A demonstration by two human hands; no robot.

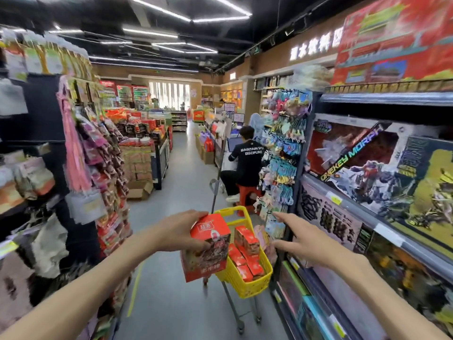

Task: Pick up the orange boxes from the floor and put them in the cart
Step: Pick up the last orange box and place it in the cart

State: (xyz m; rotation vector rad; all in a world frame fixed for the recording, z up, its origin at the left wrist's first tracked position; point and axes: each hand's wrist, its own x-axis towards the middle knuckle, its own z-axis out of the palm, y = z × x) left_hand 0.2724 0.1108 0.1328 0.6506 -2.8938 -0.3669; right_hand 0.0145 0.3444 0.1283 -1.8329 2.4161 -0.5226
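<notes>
My left hand (180, 230) grips an orange box (207, 249) by its top, holding it in the air just left of the yellow cart basket (247, 284). Several orange boxes (246, 251) lie inside the basket. My right hand (304, 238) hovers open to the right of the basket, fingers spread and pointing left, holding nothing. No orange boxes show on the floor in this view.
The cart stands on thin metal legs with wheels (240, 330) in a narrow aisle. Toy shelves (367, 192) line the right, hanging snack packets (107, 192) the left. A person in black sits on a red stool (247, 192) just behind the cart.
</notes>
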